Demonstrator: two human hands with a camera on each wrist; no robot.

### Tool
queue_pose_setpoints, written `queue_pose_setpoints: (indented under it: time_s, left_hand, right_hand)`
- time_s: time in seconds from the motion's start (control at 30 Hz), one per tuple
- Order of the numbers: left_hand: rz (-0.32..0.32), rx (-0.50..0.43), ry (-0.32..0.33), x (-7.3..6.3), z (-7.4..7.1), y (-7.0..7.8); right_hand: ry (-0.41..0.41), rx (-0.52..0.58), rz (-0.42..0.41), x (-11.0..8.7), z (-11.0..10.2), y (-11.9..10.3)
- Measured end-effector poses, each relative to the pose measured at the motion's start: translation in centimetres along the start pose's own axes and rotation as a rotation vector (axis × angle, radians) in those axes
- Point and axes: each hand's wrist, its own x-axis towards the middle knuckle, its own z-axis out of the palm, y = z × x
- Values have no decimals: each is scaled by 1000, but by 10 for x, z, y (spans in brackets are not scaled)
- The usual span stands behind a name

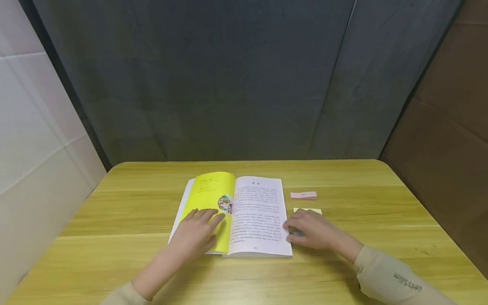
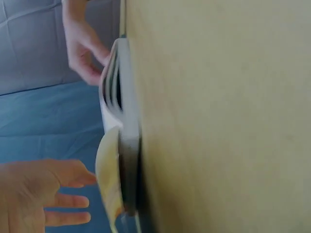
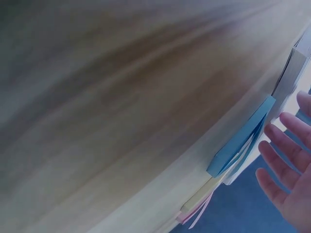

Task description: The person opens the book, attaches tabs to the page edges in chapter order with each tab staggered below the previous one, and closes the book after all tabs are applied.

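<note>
An open book [image 1: 259, 212] lies on the wooden table, a yellow page [image 1: 213, 184] with a small round picture on its left and a printed white page on its right. Over the lower part of the yellow page is my left hand [image 1: 195, 233], fingers spread and reaching forward; in the left wrist view its fingertips are right at the curved yellow page [image 2: 108, 170]. My right hand [image 1: 312, 231] is at the right edge of the white page, fingers loosely extended in the right wrist view. Under it a blue sticky-note pad [image 3: 240, 138] is partly hidden in the head view.
Right of the book lie a pink sticky-note pad [image 1: 303, 195] and a yellow sticky-note pad [image 1: 314, 210], the latter partly covered by my right hand. The wooden table [image 1: 133, 203] has rounded far corners. A dark curtain [image 1: 228, 84] stands behind it, with light and brown panels at the sides.
</note>
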Motion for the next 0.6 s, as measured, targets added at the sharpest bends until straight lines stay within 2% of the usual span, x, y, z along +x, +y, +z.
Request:
queue_pose_setpoints:
  time_s: [0.13,0.23,0.43,0.6]
  left_hand:
    - [23,-118,-68,3,9,10]
    - [12,-159,-108,6,12,17]
    - [-11,-133,-156,14,14,28]
    - [-7,-121,-174,18,17,31]
  right_hand:
    - [0,2,3,1,0,0]
    - [-2,-4,13,2,0,0]
    - [1,-19,36,3,0,-1]
    - [-10,-23,48,4,0,-1]
